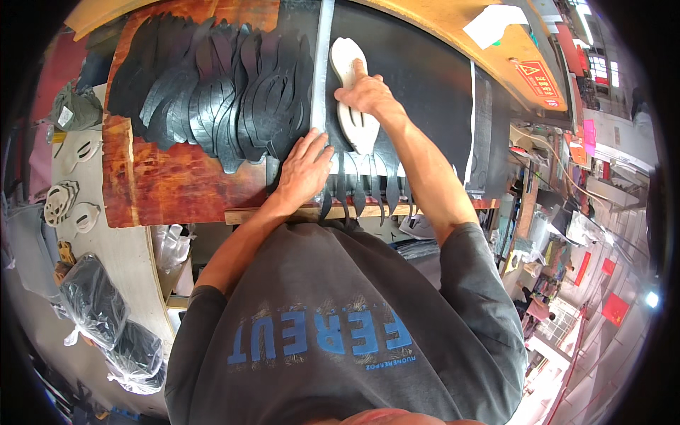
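Under the right hand point(365, 92), fingers spread flat, a white pattern point(353, 92) is pinned on the black sheet point(425, 85). Beside it the left hand point(304, 166) presses open-palmed near the sheet's cut edge. Left of that hand, many cut pieces point(212, 99) are stacked; much uncut sheet remains.

Black cutouts point(212, 92) crowding board's point(177, 191) left
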`<state>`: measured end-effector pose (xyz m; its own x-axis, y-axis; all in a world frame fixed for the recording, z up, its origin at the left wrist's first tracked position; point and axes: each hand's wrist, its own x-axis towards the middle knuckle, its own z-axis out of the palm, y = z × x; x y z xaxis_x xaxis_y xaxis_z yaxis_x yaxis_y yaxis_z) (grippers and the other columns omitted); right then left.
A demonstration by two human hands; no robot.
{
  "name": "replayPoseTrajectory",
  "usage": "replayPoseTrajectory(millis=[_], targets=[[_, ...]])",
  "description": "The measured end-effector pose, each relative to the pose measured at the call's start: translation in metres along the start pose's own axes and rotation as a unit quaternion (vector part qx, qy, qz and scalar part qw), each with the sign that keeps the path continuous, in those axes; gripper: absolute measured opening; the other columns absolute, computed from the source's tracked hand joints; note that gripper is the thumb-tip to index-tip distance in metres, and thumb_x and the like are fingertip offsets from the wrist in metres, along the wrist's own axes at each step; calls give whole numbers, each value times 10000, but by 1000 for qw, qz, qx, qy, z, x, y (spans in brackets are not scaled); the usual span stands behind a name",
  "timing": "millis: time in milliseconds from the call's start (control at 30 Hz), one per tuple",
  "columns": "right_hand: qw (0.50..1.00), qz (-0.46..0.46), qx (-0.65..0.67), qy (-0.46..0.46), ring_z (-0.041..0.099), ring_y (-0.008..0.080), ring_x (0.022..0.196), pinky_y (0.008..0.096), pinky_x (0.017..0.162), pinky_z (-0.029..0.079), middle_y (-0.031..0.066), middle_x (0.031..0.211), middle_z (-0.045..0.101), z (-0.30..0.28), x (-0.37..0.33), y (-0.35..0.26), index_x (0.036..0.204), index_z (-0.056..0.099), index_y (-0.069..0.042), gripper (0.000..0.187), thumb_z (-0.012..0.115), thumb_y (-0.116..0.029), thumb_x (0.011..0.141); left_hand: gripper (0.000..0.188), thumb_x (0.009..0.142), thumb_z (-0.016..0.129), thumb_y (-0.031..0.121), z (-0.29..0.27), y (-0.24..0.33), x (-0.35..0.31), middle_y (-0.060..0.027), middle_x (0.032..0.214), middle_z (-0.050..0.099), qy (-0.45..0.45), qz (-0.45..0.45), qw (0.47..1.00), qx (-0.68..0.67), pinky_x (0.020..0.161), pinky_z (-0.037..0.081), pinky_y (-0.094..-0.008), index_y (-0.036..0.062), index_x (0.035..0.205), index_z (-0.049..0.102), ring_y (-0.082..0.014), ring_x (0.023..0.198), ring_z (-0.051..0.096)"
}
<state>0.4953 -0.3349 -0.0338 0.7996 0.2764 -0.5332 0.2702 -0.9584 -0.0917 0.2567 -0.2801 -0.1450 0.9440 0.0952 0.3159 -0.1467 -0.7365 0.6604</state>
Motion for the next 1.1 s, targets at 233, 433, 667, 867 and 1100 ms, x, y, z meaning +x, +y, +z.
replayPoseTrajectory(millis=[233, 433, 667, 867, 1100], targets=[[999, 14, -25, 21, 545, 574, 1352, 524, 1142, 500, 381, 1552, 464, 20, 3, -3, 1775, 135, -180, 1154, 772, -502, 868, 361, 988, 705, 204, -5, 0, 0, -184, 1516, 613, -19, -1, 1000, -12, 1245, 397, -560, 6, 1287, 754, -391, 1526, 457], [999, 12, -25, 16, 558, 575, 1333, 533, 1125, 510, 382, 1523, 473, 16, 5, -1, 1778, 139, -208, 1177, 787, -522, 847, 367, 988, 706, 206, -9, 0, 3, -170, 1547, 590, -44, -7, 999, -10, 1249, 394, -565, 33, 1309, 751, -382, 1539, 445], [999, 20, -34, 11, 573, 533, 1326, 504, 1072, 550, 330, 1495, 490, 16, 7, -1, 1780, 129, -219, 1193, 793, -534, 840, 405, 980, 717, 213, -6, 0, 3, -146, 1580, 562, -73, -27, 997, 4, 1273, 372, -543, 53, 1352, 735, -358, 1566, 413], [997, 39, 0, 65, 556, 494, 1362, 513, 1096, 538, 329, 1506, 490, 15, 12, 0, 1777, 152, -228, 1146, 765, -545, 862, 393, 955, 719, 203, -7, -5, 6, -135, 1542, 601, -44, -6, 999, 29, 1254, 401, -552, 68, 1322, 756, -338, 1532, 462], [996, -23, -13, 84, 584, 500, 1355, 519, 1086, 546, 334, 1486, 526, -5, 53, -14, 1765, 200, -225, 1120, 763, -562, 857, 341, 953, 705, 176, -5, -13, 18, -137, 1513, 621, -15, -3, 999, 32, 1224, 439, -555, 64, 1269, 772, -340, 1507, 492]])
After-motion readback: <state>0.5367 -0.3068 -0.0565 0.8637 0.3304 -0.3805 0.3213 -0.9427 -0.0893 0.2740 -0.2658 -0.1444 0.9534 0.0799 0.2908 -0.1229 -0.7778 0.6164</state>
